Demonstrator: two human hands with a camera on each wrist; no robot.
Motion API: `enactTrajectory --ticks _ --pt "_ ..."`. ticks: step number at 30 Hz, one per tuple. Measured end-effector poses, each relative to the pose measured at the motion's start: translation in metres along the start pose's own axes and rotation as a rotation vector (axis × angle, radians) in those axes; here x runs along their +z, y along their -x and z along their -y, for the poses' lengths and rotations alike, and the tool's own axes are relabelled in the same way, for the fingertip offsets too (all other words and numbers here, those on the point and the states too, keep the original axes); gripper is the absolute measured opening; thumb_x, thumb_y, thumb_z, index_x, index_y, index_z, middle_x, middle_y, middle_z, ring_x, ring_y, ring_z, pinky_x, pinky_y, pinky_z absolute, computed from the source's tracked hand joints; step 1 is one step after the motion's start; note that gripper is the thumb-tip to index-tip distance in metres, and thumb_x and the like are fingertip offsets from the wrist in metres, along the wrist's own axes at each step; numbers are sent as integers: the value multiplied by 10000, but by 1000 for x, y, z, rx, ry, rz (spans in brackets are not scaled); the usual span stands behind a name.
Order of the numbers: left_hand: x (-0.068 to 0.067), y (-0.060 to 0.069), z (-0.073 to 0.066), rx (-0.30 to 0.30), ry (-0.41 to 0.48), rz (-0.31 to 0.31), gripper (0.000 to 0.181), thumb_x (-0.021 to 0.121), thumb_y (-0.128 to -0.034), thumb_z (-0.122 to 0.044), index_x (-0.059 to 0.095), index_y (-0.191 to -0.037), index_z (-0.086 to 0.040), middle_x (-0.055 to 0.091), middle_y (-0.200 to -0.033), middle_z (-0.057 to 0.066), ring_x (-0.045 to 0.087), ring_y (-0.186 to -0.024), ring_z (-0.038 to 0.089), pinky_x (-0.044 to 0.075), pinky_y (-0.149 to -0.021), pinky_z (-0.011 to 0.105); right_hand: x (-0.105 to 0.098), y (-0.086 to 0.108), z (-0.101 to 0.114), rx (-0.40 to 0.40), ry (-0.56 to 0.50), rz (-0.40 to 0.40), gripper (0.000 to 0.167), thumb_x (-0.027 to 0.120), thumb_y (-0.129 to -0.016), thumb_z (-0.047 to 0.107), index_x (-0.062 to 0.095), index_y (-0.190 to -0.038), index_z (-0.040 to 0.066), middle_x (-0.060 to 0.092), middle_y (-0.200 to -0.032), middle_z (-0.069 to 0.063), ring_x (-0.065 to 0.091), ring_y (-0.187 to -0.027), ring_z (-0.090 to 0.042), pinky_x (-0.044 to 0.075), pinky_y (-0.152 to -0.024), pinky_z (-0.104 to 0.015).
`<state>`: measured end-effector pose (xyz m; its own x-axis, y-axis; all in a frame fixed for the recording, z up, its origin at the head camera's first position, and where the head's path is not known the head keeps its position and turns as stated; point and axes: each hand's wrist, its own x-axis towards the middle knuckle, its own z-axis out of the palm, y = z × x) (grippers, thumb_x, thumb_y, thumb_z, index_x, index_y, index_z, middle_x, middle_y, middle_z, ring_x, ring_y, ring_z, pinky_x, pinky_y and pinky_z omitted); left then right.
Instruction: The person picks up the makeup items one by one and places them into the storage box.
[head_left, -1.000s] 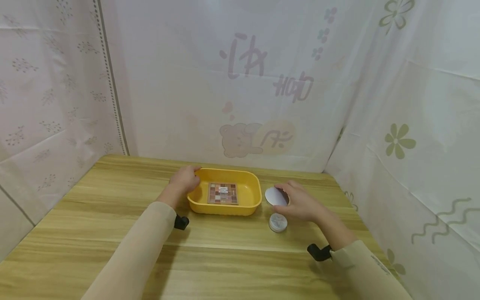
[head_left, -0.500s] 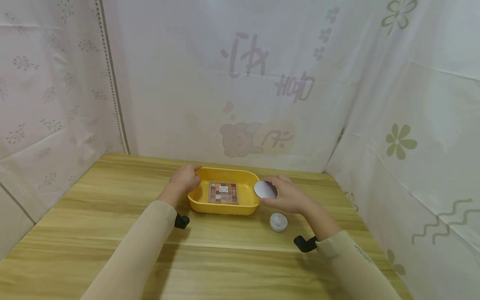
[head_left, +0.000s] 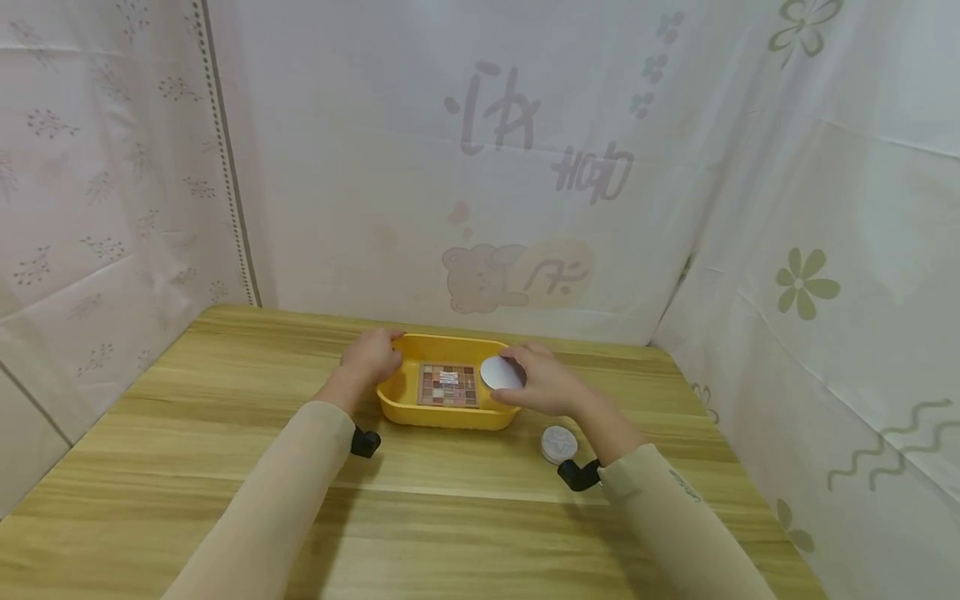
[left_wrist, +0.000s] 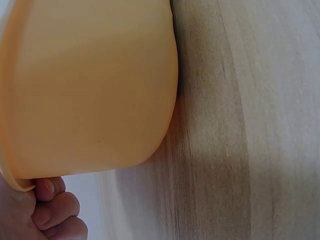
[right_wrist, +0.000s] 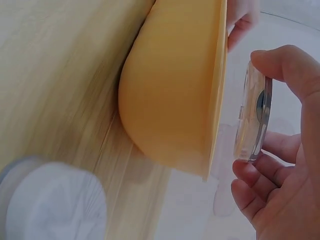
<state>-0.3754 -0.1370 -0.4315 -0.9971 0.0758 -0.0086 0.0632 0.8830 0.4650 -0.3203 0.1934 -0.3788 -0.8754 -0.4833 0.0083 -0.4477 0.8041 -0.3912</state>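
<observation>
From where I stand, a wood-grained table (head_left: pixel 450 542) carries it all, and on it sits the yellow tub (head_left: pixel 442 417), its left rim gripped by the curled fingers of the left hand (head_left: pixel 371 358). The right hand (head_left: pixel 546 381) reaches over the tub's right end, thumb and fingertips clamped on a thin round case's edge. Flat inside the tub lies the checkered palette (head_left: pixel 447 386); above it to the right, clear of the rim, hangs that round case (head_left: pixel 501 373), tilted. The smallest piece, a round jar (head_left: pixel 558 444), stands on the table near the right forearm. With only its edge pinched, I reckon the case could slip and knock the palette, or a low wrist could brush the jar. A second ago the case was outside the tub; palette and jar haven't moved.
</observation>
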Motion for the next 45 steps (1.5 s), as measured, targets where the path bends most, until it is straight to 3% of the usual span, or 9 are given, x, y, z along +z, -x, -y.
enactTrajectory --ticks 11,17,23,31,45 --pt "-1 3 -2 -1 9 -4 608 501 -1036 -175 544 -1642 -196 567 -1645 172 605 -1168 360 496 -823 467 3 -18 13 -14 7 -12 790 796 -951 485 559 -1588 81 570 -1461 -146 565 -1249 -315 588 -1001 -496" --pt "0 2 0 1 16 -11 604 505 -1036 -184 548 -1639 -189 564 -1645 178 605 -1183 357 506 -858 479 5 -26 19 -12 -7 -2 808 798 -944 503 556 -1594 88 557 -1516 -151 554 -1273 -315 574 -1031 -497" --pt "0 4 1 -2 25 -6 601 509 -1040 -187 547 -1640 -191 562 -1647 177 608 -1155 361 496 -812 453 13 -36 22 -13 -15 11 772 816 -947 448 564 -1580 85 564 -1492 -151 545 -1260 -309 568 -1026 -479" --pt "2 2 2 4 10 -13 597 504 -1037 -186 556 -1632 -180 573 -1636 183 625 -1228 369 545 -926 532 18 -42 27 -19 0 17 770 819 -947 432 563 -1572 64 566 -1514 -174 553 -1273 -327 548 -1055 -497" --pt "-3 5 -2 3 15 -5 593 500 -1047 -191 547 -1638 -182 567 -1638 191 606 -1172 364 523 -866 501 29 -52 31 9 -17 32 719 836 -945 419 600 -1541 93 583 -1443 -136 526 -1258 -297 527 -1052 -490"
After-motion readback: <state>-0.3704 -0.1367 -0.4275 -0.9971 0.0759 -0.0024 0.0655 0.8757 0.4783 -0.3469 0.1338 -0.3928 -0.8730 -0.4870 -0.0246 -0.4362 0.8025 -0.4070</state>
